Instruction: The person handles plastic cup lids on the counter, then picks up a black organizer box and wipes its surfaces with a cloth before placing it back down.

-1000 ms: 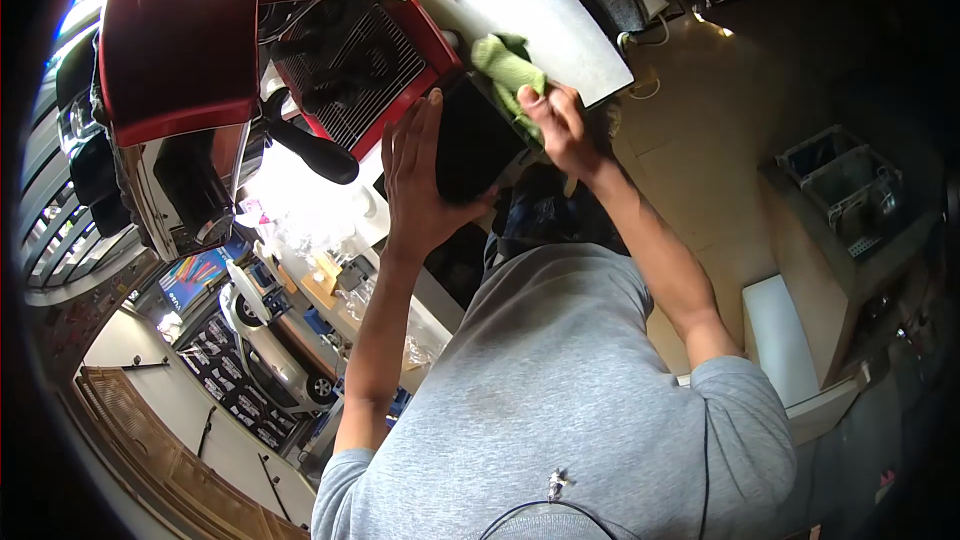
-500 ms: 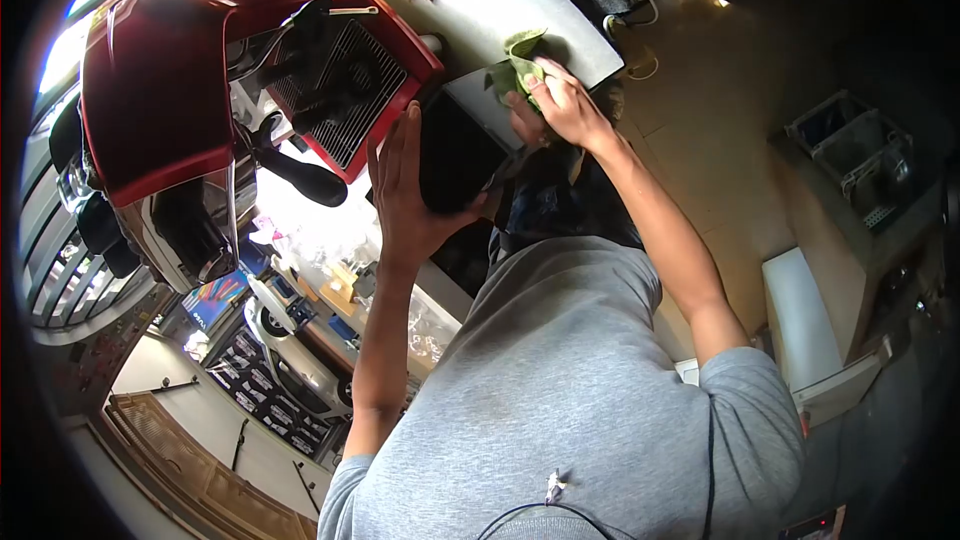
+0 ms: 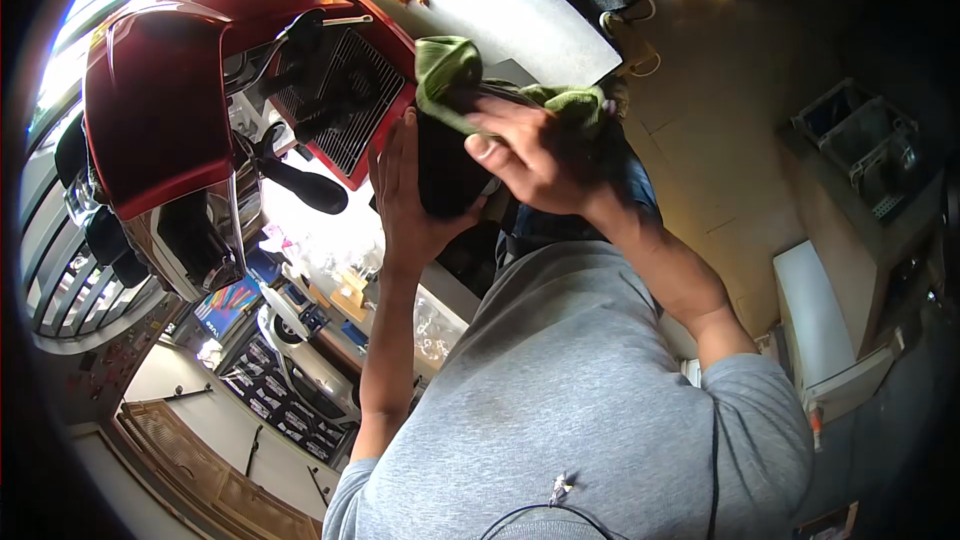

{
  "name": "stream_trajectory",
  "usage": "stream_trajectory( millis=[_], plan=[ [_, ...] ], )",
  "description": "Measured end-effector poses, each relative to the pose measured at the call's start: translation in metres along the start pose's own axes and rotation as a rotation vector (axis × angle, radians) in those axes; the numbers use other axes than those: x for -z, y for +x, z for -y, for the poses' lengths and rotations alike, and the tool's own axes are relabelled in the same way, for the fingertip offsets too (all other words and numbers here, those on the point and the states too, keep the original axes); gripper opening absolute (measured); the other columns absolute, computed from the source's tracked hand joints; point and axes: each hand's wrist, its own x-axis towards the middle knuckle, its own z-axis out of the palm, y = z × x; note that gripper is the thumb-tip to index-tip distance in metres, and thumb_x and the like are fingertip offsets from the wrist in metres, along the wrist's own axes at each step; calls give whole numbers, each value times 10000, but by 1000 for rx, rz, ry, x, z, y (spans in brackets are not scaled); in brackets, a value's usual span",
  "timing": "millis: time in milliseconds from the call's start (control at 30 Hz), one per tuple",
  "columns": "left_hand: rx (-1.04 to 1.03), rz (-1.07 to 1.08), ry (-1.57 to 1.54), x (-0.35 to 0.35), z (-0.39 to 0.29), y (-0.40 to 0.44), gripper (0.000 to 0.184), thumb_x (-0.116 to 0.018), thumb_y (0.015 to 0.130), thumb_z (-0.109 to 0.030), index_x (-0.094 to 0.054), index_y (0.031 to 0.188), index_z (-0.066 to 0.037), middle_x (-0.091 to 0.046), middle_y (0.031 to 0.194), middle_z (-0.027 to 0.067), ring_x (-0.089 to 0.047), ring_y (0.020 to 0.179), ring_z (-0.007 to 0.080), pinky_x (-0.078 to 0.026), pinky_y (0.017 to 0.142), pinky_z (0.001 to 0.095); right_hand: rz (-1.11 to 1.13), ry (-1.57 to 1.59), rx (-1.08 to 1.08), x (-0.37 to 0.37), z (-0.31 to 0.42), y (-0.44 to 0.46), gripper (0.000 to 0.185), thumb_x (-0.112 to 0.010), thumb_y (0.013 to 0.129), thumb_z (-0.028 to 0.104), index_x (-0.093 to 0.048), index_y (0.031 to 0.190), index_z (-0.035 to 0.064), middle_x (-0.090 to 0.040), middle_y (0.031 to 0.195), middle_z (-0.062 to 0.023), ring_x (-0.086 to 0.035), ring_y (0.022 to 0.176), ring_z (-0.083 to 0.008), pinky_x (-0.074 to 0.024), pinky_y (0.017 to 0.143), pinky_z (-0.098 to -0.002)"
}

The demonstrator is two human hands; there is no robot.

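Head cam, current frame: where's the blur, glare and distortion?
Head view: motion blur on the right hand and green cloth, left hand crisper; head view: highlights blown out beside the black portafilter handle, reflections on the red espresso machine; head view: strong fisheye, the louvred window visibly bowed, corners black, right side in deep shadow.

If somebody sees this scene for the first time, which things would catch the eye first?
Probably the large, glossy red machine at the upper left. Next might come the green cloth at the right hand, above centre, then the grey shirt across the lower middle.
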Motion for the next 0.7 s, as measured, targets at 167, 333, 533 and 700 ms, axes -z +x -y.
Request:
stream_trajectory(
  millis=[167,333,533,700],
  plan=[
    [0,2,64,0,-1,0,1253,-918,555,-365,-282,1584,-39,-414,1563,163,-416,1417,372,-271,1183,569,-40,149,-70,-6,-46,-5,499,-433,1067,415,-654,1273,18,-622,1321,-243,-575,1208,-432,-446,1035,-451],
    [-9,-13,35,0,-2,0,1266,-919,544,-367,-279,1587,-45,-415,1565,155,-413,1425,362,-242,1203,573,-47,-29,-377,-16,-128,-42,622,-392,1062,519,-668,1127,-34,-648,1182,-299,-561,1197,-472,-442,1027,-500],
    [-14,-25,25,-1,0,-1,1246,-907,553,-390,-293,1579,-40,-428,1559,158,-418,1429,342,-203,1221,581,163,158,-579,4,-103,-29,461,-501,1058,387,-691,933,-14,-666,878,-225,-639,856,-321,-508,788,-380],
    [-9,-32,31,-1,0,-3,1220,-894,566,-396,-307,1571,-31,-441,1551,153,-411,1438,340,-205,1223,577,-73,73,-33,-6,-10,-15,334,-541,1039,262,-687,1150,-16,-682,1204,-214,-664,1027,-322,-508,919,-377]
  ],
)
